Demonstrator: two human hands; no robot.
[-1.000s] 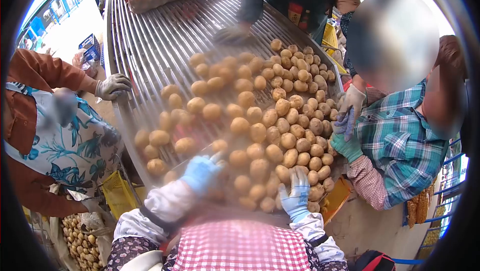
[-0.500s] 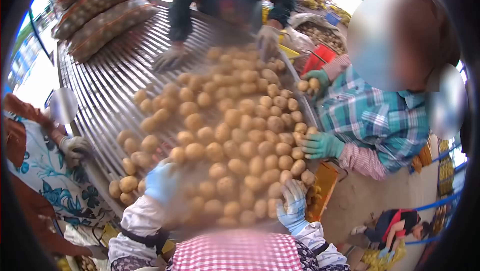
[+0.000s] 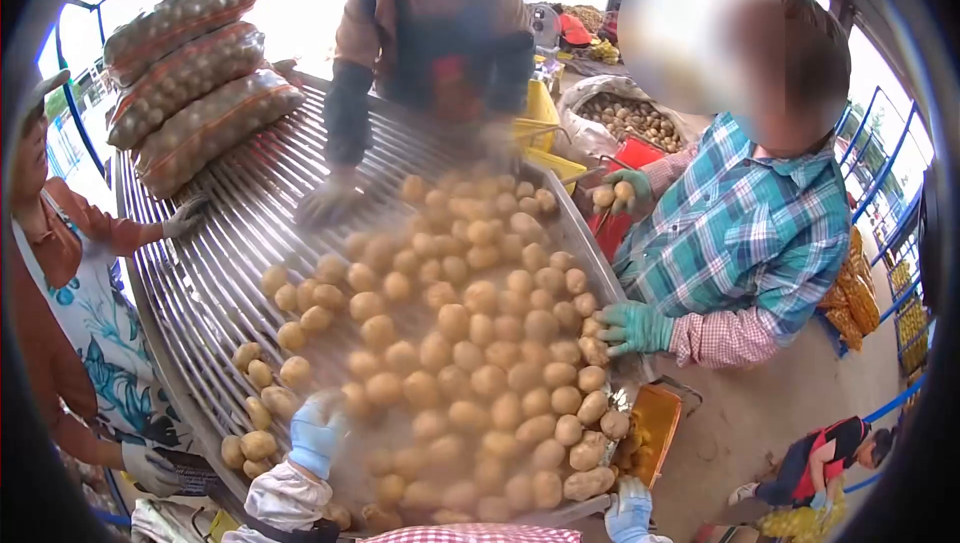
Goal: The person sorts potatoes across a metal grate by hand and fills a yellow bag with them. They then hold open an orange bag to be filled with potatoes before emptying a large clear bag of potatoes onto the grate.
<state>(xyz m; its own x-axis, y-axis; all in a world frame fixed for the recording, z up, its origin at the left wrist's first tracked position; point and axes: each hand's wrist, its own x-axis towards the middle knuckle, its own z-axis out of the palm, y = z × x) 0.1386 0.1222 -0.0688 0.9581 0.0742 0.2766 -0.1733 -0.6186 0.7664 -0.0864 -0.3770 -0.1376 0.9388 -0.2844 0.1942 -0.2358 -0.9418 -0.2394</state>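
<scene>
Potatoes [image 3: 480, 328] cover much of the slatted metal table [image 3: 225, 263]. My left hand [image 3: 318, 433], in a blue-and-white glove, is at the table's near left beside the potatoes; blur hides its fingertips, and whether it holds one cannot be made out. My right hand [image 3: 629, 511], also gloved, is at the near right corner by the table's rim, below a large potato [image 3: 588, 483]. Its fingers point up and lie close together; nothing shows in them.
Three filled mesh sacks [image 3: 215, 128] are stacked at the far left. Co-workers stand at the far side, left and right; the right one holds potatoes [image 3: 613, 194] and rests a green glove [image 3: 636, 328] on the edge. An orange chute [image 3: 655, 428] adjoins the right corner.
The view has tilted up. My right hand has moved off the potatoes to the corner rim. The left co-worker's one hand now reaches to the table's far left edge.
</scene>
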